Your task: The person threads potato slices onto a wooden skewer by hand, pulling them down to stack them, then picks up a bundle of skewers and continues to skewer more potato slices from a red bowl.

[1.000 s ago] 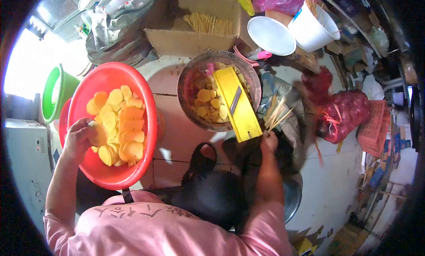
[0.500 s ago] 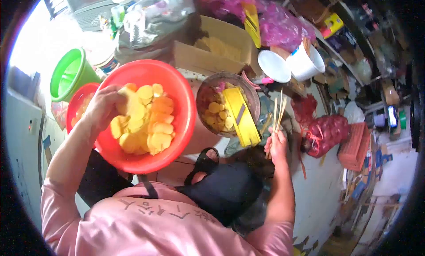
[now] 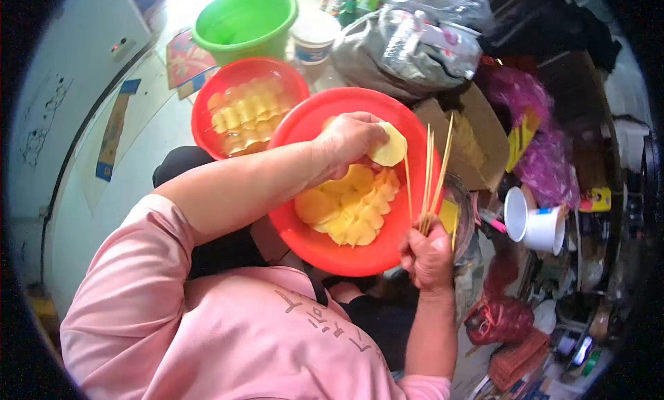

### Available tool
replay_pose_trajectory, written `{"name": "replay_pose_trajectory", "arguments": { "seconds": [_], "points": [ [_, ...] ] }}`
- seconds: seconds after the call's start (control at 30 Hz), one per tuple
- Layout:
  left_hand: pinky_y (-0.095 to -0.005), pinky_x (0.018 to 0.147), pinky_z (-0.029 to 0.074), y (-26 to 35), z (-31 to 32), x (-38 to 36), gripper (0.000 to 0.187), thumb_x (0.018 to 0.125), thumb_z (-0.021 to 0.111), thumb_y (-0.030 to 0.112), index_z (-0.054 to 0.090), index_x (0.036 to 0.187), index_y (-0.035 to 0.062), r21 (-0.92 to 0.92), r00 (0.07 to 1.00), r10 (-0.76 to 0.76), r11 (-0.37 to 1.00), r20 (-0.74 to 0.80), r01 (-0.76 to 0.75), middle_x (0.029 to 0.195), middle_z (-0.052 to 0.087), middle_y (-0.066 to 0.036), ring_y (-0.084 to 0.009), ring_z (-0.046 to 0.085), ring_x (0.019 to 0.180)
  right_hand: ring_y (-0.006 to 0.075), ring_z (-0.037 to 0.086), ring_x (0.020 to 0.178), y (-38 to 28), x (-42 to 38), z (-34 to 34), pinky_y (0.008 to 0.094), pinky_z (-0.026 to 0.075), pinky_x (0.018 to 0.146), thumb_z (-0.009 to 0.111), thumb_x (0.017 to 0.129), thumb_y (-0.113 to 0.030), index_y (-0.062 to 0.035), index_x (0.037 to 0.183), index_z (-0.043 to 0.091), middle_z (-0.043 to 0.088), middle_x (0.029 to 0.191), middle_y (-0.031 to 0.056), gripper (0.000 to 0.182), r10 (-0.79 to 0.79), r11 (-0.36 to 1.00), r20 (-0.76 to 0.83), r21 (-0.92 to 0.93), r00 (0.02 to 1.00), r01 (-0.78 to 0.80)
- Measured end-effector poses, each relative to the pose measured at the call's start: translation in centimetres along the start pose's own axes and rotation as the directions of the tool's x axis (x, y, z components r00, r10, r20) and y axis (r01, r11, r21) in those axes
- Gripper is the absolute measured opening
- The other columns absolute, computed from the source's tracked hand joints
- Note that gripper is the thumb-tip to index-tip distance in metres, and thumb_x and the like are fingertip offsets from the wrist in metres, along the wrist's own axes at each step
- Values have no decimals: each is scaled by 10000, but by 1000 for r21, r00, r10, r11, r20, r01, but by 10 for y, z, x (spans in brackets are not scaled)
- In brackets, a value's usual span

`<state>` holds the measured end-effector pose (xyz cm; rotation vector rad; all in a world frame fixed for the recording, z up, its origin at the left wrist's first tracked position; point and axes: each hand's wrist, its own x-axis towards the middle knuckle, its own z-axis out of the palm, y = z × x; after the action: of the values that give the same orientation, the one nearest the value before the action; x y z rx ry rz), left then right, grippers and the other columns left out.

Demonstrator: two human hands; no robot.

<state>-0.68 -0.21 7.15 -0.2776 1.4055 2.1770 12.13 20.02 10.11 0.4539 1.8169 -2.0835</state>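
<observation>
My left hand pinches a thin round potato slice above the large red basin. Yellow potato slices lie heaped and overlapping inside that basin. At the basin's right rim, my right hand is closed around several thin wooden skewers, their points upward. One skewer leans apart from the bunch, its tip right by the lower edge of the held slice. A smaller red basin beyond my left forearm contains rows of skewered slices in liquid.
Behind the small basin stands a green bucket, with a white tub beside it. A bag of plastic bottles and a cardboard box sit farther back. At right are white containers and a red mesh sack.
The view has turned left. My left hand has lifted a slice off the heap toward the right. My right hand has brought the skewers up to the large basin's rim.
</observation>
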Motion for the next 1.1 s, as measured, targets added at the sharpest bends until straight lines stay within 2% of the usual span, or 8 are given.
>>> {"name": "replay_pose_trajectory", "arguments": {
  "seconds": [0.17, 0.5, 0.6, 0.67, 0.8, 0.9, 1.03, 1.1],
  "points": [
    [-337, 701, 539, 5, -19, -4, 208, 858, 555, 147, 546, 1032, 34, -90, 992, 28, 995, -127, -40, 957, 622, -94, -213, 628, 852, 93, 449, 393, 13, 18, 20, 209, 343, 356, 506, 835, -25, -56, 939, 459, 551, 620, 63, 118, 97, 995, 78, -43, 992, -94],
    [-330, 736, 526, 3, -31, 3, 226, 840, 581, 91, 563, 1055, 26, -7, 991, 69, 998, -117, -70, 967, 632, -82, -186, 633, 851, 106, 488, 407, 12, 21, 16, 210, 332, 347, 534, 843, -58, -48, 942, 459, 585, 653, 90, 125, 132, 990, 58, -53, 990, -129],
    [-293, 744, 508, 3, -27, 1, 210, 846, 600, 106, 596, 1035, 16, 87, 989, 127, 989, -71, -121, 936, 641, -67, -155, 625, 835, 110, 493, 410, 12, 14, 12, 209, 331, 347, 534, 841, -61, -48, 936, 460, 593, 663, 96, 120, 141, 989, 48, -54, 989, -139],
    [-264, 745, 487, 6, -21, -6, 184, 860, 607, 143, 631, 993, 19, 295, 973, 229, 931, -9, -216, 890, 639, -34, -119, 603, 811, 112, 492, 409, 12, 10, 12, 210, 329, 348, 532, 841, -61, -47, 931, 463, 596, 665, 97, 114, 139, 989, 42, -60, 989, -137],
    [-255, 743, 470, 0, -12, -16, 177, 895, 561, 136, 642, 1004, 23, 469, 966, 225, 844, 128, -259, 872, 623, -1, -89, 570, 802, 114, 490, 411, 16, 4, 9, 210, 340, 360, 523, 842, -56, -42, 896, 463, 599, 662, 97, 82, 115, 991, 15, -67, 993, -114],
    [-251, 753, 466, -11, -9, -17, 180, 907, 542, 127, 635, 1013, 15, 492, 923, 281, 784, 262, -378, 888, 619, -3, -85, 566, 810, 111, 488, 412, 21, 3, 7, 213, 352, 372, 521, 848, -53, -39, 886, 461, 600, 661, 99, 72, 55, 993, 32, -105, 998, -51],
    [-264, 719, 492, -13, -5, -17, 167, 909, 552, 139, 628, 1013, 34, 484, 881, 446, 742, 161, -464, 896, 624, -16, -100, 581, 799, 106, 486, 413, 17, 0, 8, 215, 363, 382, 525, 864, -49, -36, 909, 462, 603, 663, 101, 78, 20, 993, 45, -116, 999, -15],
    [-269, 694, 498, -11, -4, -17, 158, 903, 562, 136, 628, 1008, 38, 480, 898, 420, 766, 130, -427, 890, 626, -22, -107, 588, 779, 104, 485, 414, 17, -2, 10, 212, 367, 385, 525, 867, -46, -33, 934, 464, 604, 664, 100, 92, 5, 995, 46, -96, 999, -1]
  ]
}}
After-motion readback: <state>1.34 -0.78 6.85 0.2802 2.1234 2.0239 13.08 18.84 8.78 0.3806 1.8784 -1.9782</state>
